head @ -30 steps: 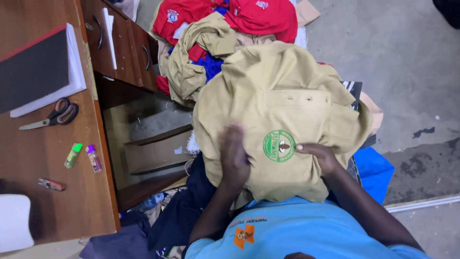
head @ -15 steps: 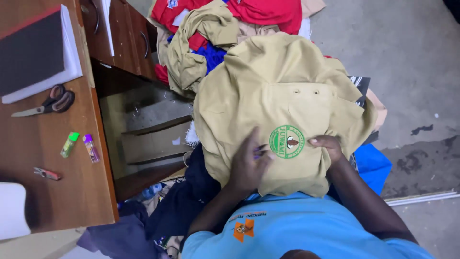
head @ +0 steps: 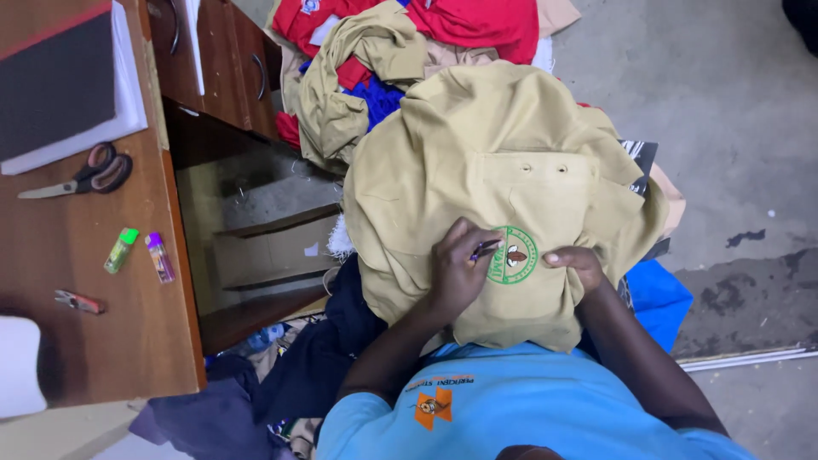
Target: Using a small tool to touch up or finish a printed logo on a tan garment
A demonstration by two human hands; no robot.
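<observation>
Two hands work on a khaki shirt [head: 477, 170] spread over the person's lap, round green embroidered badge [head: 513, 254] facing up near the lower middle of the cloth; left hand [head: 456, 273] curled shut, pinching a small dark purple tool [head: 486, 249] whose tip sits at the badge's left edge; right hand [head: 573, 262] pressed flat-ish on the shirt just right of the badge, fingers bent, holding the fabric down, nothing clasped in it; person wears a light blue top [head: 520, 417]; behind the shirt a heap of red garments [head: 477, 21], another khaki garment [head: 349, 77] and a bit of blue cloth [head: 375, 98]; dark clothing [head: 315, 366] piled lower left of the lap; blue fabric [head: 656, 298] on the right; wooden desk [head: 85, 298] at left carries scissors [head: 85, 175], a green lighter [head: 121, 250], a purple lighter [head: 159, 257], a small red-handled tool [head: 79, 301] and a dark book [head: 60, 81]; grey concrete floor [head: 724, 102] at right.
</observation>
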